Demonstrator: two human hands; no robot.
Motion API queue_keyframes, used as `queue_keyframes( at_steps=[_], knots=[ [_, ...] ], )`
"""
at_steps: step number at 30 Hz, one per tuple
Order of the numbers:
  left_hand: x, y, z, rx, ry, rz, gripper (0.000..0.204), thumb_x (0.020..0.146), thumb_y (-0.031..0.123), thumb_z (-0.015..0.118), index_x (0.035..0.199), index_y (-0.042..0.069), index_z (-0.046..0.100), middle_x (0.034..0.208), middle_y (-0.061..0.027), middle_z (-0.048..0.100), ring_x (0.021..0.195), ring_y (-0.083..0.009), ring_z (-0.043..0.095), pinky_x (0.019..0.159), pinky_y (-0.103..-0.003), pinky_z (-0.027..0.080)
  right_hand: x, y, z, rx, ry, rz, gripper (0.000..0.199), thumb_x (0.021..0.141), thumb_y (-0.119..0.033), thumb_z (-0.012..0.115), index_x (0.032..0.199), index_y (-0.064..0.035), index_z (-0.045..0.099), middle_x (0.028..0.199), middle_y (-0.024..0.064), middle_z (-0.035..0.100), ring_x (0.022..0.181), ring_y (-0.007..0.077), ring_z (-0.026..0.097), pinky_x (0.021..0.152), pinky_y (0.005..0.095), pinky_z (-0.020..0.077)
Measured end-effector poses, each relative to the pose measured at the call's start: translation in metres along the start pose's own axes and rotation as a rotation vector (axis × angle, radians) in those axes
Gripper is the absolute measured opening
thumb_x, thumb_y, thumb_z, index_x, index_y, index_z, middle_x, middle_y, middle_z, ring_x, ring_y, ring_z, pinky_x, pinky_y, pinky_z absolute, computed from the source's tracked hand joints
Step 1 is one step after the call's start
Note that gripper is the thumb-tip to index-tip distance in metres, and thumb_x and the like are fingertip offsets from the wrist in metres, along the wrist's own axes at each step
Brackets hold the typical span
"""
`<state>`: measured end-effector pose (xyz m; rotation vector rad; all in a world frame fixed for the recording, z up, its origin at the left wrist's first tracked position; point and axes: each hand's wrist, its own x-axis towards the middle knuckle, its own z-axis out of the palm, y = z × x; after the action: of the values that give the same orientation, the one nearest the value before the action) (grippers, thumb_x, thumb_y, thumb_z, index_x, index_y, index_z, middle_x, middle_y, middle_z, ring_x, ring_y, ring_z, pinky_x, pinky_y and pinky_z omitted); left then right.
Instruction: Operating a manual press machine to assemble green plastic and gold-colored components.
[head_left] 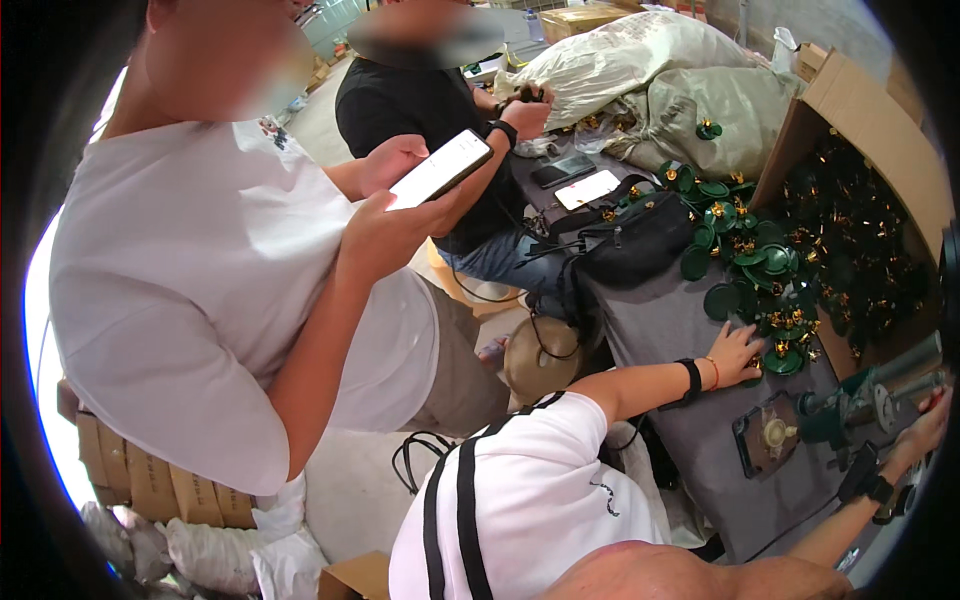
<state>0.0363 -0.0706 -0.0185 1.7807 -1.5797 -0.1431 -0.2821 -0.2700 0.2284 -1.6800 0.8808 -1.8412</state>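
Reaching left hand (737,352) with fingers spread onto a green disc (783,360); right hand (925,425) gripped the press lever (900,362). Seat squarely.

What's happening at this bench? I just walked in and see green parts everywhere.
The person's left hand rests on the table at the edge of a pile of green discs with brass fittings. Their right hand grips the handle of a green press bolted down nearby. Beside them, another person holds up a phone. A cardboard box holds more parts.
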Motion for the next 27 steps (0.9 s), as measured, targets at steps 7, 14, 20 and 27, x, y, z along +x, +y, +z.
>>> queue_keyframes(
  at_steps=[7,14,20,27],
  knots=[
    [0.022,0.03,0.013,-0.221,-0.131,0.25,0.023,0.082,0.015,0.064,0.103,0.004,0.062,0.093,-0.0149,0.064,0.092,-0.0356,0.058,0.079,-0.043,0.048,-0.008,-0.035,0.012,-0.167,0.01,-0.104,0.029,0.1,-0.028,0.049,0.093,-0.0021,0.062,0.077,0.0007,0.052,0.067,0.0087,0.045,0.062,0.0225,0.0371],
    [-0.026,0.11,0.043,-0.562,-0.168,0.309,0.041,0.082,0.007,0.064,0.12,0.002,0.049,0.109,-0.0168,0.057,0.1,-0.0373,0.057,0.085,-0.043,0.047,-0.015,-0.046,0.022,-0.03,-0.008,-0.172,0.03,0.099,-0.026,0.052,0.079,-0.0043,0.058,0.069,-0.0019,0.051,0.057,0.006,0.042,0.051,0.0232,0.031],
    [-0.011,0.12,0.063,-0.48,-0.151,0.276,0.066,0.08,0.006,0.066,0.137,0.0,0.033,0.124,-0.02,0.053,0.119,-0.0391,0.048,0.102,-0.043,0.04,-0.019,-0.061,0.02,-0.129,-0.019,-0.042,0.032,0.099,-0.029,0.046,0.084,-0.0015,0.054,0.074,0.0028,0.052,0.06,0.0116,0.046,0.054,0.0247,0.0364],
    [-0.016,0.108,0.054,-0.596,-0.272,0.121,0.099,0.069,0.015,0.079,0.147,0.002,0.019,0.133,-0.0177,0.051,0.131,-0.0361,0.04,0.116,-0.044,0.023,-0.183,-0.142,-0.014,-0.452,-0.108,-0.431,0.031,0.101,-0.018,0.034,0.106,0.0033,0.056,0.109,0.0187,0.058,0.1,0.0281,0.054,0.081,0.034,0.0449]
  ],
)
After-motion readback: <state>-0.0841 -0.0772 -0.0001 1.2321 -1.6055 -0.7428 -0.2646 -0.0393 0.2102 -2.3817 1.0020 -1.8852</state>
